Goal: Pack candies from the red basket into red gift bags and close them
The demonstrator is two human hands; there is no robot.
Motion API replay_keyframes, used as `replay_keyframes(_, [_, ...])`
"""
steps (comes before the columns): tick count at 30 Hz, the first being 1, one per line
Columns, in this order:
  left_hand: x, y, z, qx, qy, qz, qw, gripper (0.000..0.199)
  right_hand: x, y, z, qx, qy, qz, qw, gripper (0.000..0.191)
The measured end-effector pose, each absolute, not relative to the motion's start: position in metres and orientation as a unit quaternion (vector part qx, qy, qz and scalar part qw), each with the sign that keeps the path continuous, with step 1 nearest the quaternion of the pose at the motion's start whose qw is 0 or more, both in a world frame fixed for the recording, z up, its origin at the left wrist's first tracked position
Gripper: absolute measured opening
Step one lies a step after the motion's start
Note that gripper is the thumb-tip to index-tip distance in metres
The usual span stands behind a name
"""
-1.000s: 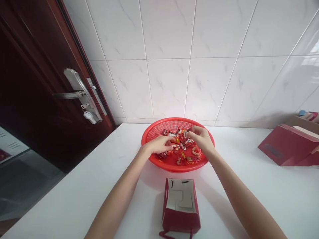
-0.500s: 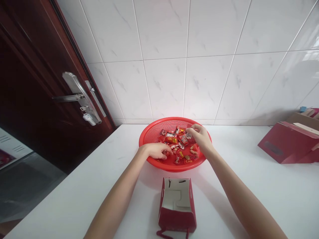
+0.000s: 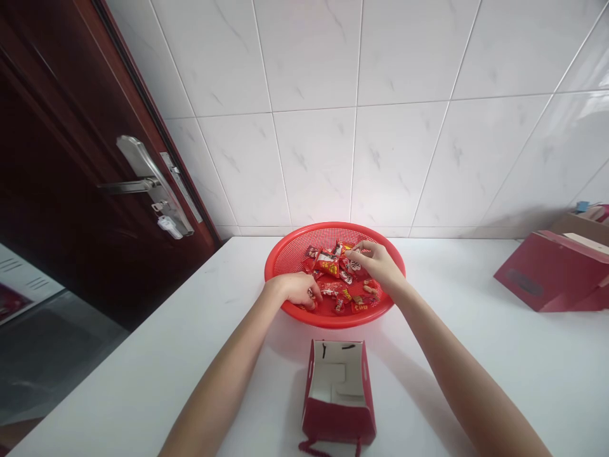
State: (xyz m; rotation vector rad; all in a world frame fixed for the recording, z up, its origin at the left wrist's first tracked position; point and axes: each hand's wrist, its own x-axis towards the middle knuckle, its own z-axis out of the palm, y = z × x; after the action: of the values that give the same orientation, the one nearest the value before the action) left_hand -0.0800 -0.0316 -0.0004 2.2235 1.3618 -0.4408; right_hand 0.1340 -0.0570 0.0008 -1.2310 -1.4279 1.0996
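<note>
A red plastic mesh basket point(image 3: 284, 254) holds several wrapped candies point(image 3: 328, 263), mostly red with white and gold print. My left hand point(image 3: 295, 289) reaches in over the near left rim. Its fingers curl round a small red-and-white wrapped candy, largely hidden by them. From the right side, my right hand point(image 3: 380, 263) comes over the rim, thumb and fingers closing on a wrapped candy near the pile's upper right. In front of the basket lies a dark red gift box point(image 3: 339, 419), its open top showing a white inside and a red cord at the near end.
Other dark red boxes point(image 3: 554, 271) stand at the right on the white table point(image 3: 447, 304). Behind is a tiled wall point(image 3: 314, 165). A dark wooden door point(image 3: 61, 158) with a metal handle point(image 3: 133, 186) and hanging keys is at the left, past the table edge.
My left hand has shifted slightly left and its fingers have curled round a candy. My right fingers have moved a little left and lower over the pile. The gift box stays put.
</note>
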Motion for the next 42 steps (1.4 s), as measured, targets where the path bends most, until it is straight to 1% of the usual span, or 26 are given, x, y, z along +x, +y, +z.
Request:
replay_keyframes(3, [-0.0807, -0.0305, -0.0028, 0.821, 0.484, -0.153, 0.259, 0.025, 0.1346, -0.0562, 0.0002, -0.487, -0.587, 0.458, 0.457, 0.03])
replay_keyframes(6, [-0.081, -0.0299, -0.0042, 0.833, 0.464, -0.15, 0.263, 0.02, 0.1357, -0.0549, -0.0012, -0.48, -0.59, 0.469, 0.449, 0.024])
replay_keyframes(12, [-0.0807, -0.0319, -0.0016, 0.817, 0.467, -0.085, 0.328, 0.023, 0.1364, -0.0557, 0.0003, -0.479, -0.571, 0.491, 0.451, 0.014])
replay_keyframes(14, [-0.0807, -0.0319, -0.0014, 0.821, 0.467, -0.086, 0.317, 0.023, 0.1358, -0.0575, 0.0026, -0.486, -0.562, 0.495, 0.451, 0.011])
replay_keyframes(16, [-0.0805, -0.0314, -0.0016, 0.834, 0.462, -0.106, 0.282, 0.026, 0.1352, -0.0594, 0.0048, -0.49, -0.56, 0.496, 0.447, 0.01])
replay_keyframes(19, [-0.08, -0.0308, -0.0013, 0.846, 0.439, -0.148, 0.262, 0.037, 0.1345, -0.0614, 0.0066, -0.489, -0.565, 0.495, 0.444, 0.009])
replay_keyframes(21, [-0.0799, -0.0312, -0.0007, 0.847, 0.427, -0.165, 0.27, 0.039, 0.1344, -0.0618, 0.0065, -0.487, -0.567, 0.495, 0.444, 0.01])
replay_keyframes(28, [-0.0799, -0.0337, -0.0007, 0.838, 0.438, -0.153, 0.287, 0.023, 0.1356, -0.06, 0.0036, -0.48, -0.58, 0.489, 0.441, 0.018])
replay_keyframes(32, [-0.0785, -0.0349, -0.0006, 0.841, 0.439, -0.141, 0.284, 0.02, 0.1363, -0.0574, 0.0012, -0.483, -0.586, 0.477, 0.442, 0.02])
replay_keyframes(37, [-0.0766, -0.0362, 0.0025, 0.852, 0.442, -0.092, 0.264, 0.016, 0.1367, -0.0552, -0.0004, -0.49, -0.584, 0.475, 0.44, 0.021])
replay_keyframes(42, [-0.0757, -0.0379, 0.0054, 0.841, 0.462, 0.021, 0.28, 0.009, 0.1359, -0.0569, 0.0015, -0.489, -0.575, 0.485, 0.443, 0.02])
